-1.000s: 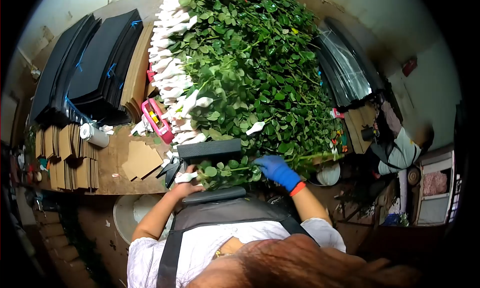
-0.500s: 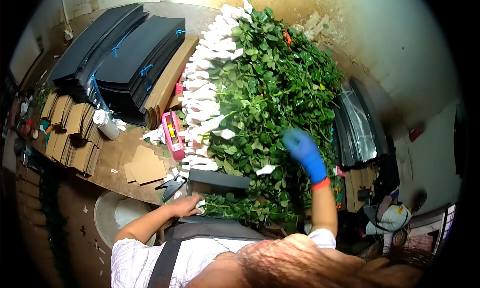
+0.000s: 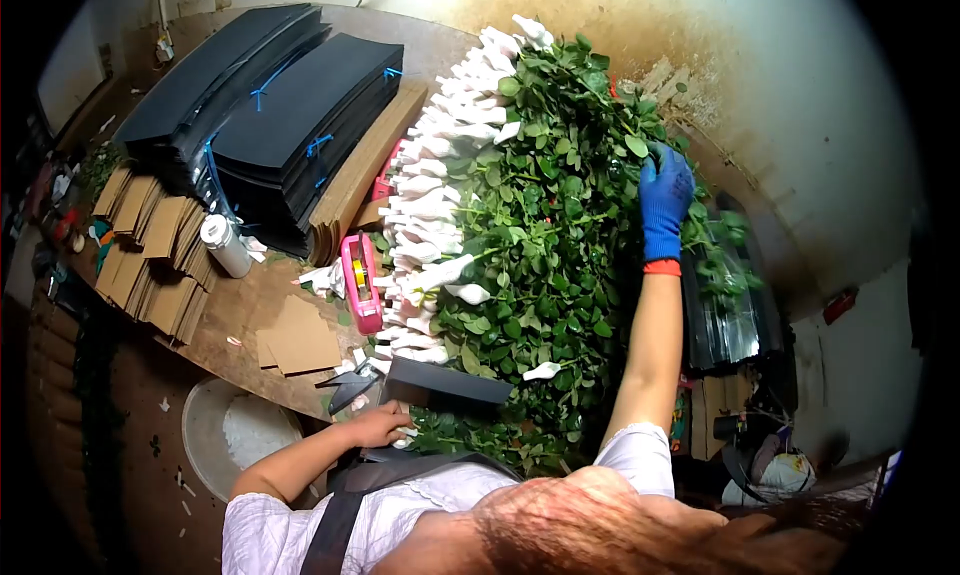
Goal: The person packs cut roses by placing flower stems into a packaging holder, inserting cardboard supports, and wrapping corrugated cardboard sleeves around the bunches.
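Observation:
My left hand [image 3: 378,426] is bare and closed at the white-wrapped head of a leafy stem [image 3: 470,432], close to the dark box-like holder [image 3: 447,382] at the table's front edge. Reaching far forward, my right hand [image 3: 666,187], in a blue glove with an orange cuff, has its fingers bent round stems at the back right of the leafy pile [image 3: 550,225]. Leaves hang to the right of the glove. White-wrapped flower heads [image 3: 425,200] line the pile's left side. One loose white head [image 3: 541,371] lies on the leaves.
Black sheet stacks [image 3: 300,125] and cardboard pieces [image 3: 165,230] stand at the left. Near them are a white bottle [image 3: 226,245], a pink tape dispenser [image 3: 361,285] and flat cardboard [image 3: 300,335]. A bin [image 3: 240,435] is below. A person [image 3: 785,472] is at the lower right.
My right hand has moved from the front stems up and forward to the back right of the pile, and now grips stems there. My left hand has stayed by the holder. The view has shifted.

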Demonstrator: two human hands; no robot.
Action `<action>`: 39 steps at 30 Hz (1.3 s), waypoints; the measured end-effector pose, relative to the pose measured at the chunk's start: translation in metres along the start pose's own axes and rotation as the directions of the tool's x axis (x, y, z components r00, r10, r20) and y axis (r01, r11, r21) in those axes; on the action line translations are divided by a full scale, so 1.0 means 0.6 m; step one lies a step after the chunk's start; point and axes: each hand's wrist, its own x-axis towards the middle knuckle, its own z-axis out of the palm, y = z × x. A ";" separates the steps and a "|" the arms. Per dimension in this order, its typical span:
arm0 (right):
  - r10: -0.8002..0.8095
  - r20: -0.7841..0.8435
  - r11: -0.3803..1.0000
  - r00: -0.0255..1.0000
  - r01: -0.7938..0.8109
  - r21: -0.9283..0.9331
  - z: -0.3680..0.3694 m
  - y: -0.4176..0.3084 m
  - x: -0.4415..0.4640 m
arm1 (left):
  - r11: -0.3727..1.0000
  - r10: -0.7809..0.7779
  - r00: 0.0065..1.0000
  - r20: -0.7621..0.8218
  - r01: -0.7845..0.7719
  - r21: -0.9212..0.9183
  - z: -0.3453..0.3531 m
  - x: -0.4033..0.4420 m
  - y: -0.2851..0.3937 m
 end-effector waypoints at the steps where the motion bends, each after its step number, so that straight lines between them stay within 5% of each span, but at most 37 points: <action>1: -0.077 0.083 0.995 0.994 0.081 -0.049 -0.018 0.003 -0.009 | 0.999 0.033 0.999 -0.024 -0.033 0.003 0.001 0.000 -0.003; 5: -0.270 0.113 0.961 0.956 0.260 0.097 -0.121 0.005 -0.056 | 0.980 0.152 0.985 -0.080 -0.140 0.142 0.002 -0.004 -0.007; 12: -0.118 0.346 0.929 0.931 -0.020 0.370 -0.349 -0.089 -0.251 | 0.967 0.189 0.978 -0.091 -0.169 0.188 0.013 0.014 -0.026; 14: -0.144 0.516 0.904 0.844 -0.100 0.416 -0.384 -0.128 -0.317 | 0.972 0.188 0.980 -0.068 -0.176 0.153 0.007 0.020 -0.025; 16: -0.101 0.626 0.883 0.773 -0.221 0.415 -0.400 -0.155 -0.395 | 0.974 0.174 0.970 -0.168 -0.144 0.175 0.011 0.019 -0.029; 18: -0.095 0.641 0.912 0.761 -0.191 0.362 -0.409 -0.170 -0.443 | 0.998 0.057 0.985 -0.161 -0.061 -0.021 0.008 0.020 -0.029; 20: -0.137 0.659 0.931 0.740 -0.131 0.341 -0.415 -0.191 -0.468 | 0.972 -0.215 0.973 -0.086 0.204 -0.115 -0.003 0.019 -0.016; 23: -0.146 0.738 0.955 0.659 -0.101 0.280 -0.383 -0.190 -0.562 | 0.984 -0.166 0.981 -0.097 0.159 -0.081 -0.029 0.015 0.008; 26: -0.130 0.819 0.986 0.558 -0.010 0.164 -0.337 -0.187 -0.607 | 0.995 0.095 0.965 -0.243 -0.082 0.062 0.009 0.011 -0.089; 28: -0.044 0.823 0.997 0.567 -0.032 0.075 -0.318 -0.180 -0.642 | 0.930 -0.206 0.965 -0.163 0.141 -0.340 -0.019 0.006 0.013; 32: -0.106 0.823 0.993 0.558 0.012 0.120 -0.308 -0.166 -0.695 | 0.999 -0.035 0.972 -0.231 0.025 -0.048 -0.007 0.012 -0.014; 36: -0.102 0.767 0.982 0.633 -0.059 0.179 -0.324 -0.175 -0.715 | 0.995 -0.095 0.942 -0.321 0.102 0.005 -0.001 0.012 -0.006; 39: -0.012 0.774 0.988 0.633 -0.113 0.107 -0.315 -0.184 -0.733 | 0.996 -0.001 0.983 -0.183 -0.016 -0.087 -0.013 0.008 0.004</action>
